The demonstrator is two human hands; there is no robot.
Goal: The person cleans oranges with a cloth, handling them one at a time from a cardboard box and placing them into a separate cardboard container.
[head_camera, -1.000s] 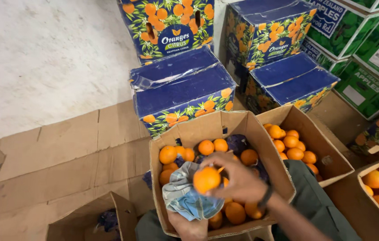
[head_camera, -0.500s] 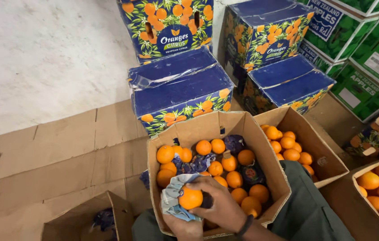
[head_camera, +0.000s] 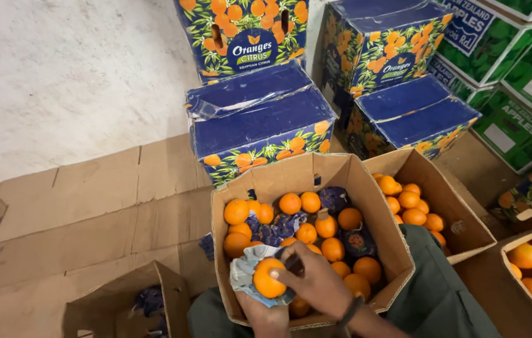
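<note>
From the head camera, an open cardboard box [head_camera: 391, 250] of loose oranges and dark blue paper wrappers [head_camera: 275, 228] sits on flattened cardboard flooring [head_camera: 91, 206], hemmed in by a second open box of oranges [head_camera: 460, 219] just to its right, a third [head_camera: 529, 288] at the right edge of the view, and closed blue printed fruit cartons [head_camera: 260, 122] behind it; green cartons [head_camera: 516, 81] are stacked at the top right. At the near left corner of the middle box, the left hand [head_camera: 266, 316] cups a pale blue cloth [head_camera: 244, 275] from below, closed on it, while the right hand [head_camera: 316, 285] grips an orange [head_camera: 268, 278] pressed into that cloth, fingers wrapped round its right side. The orange is round, so no long axis or heading can be made out. The left hand is mostly hidden under cloth and fruit, both forearms are cut off by the bottom edge, and a small box [head_camera: 116, 307] at the lower left is only partly in view.
</note>
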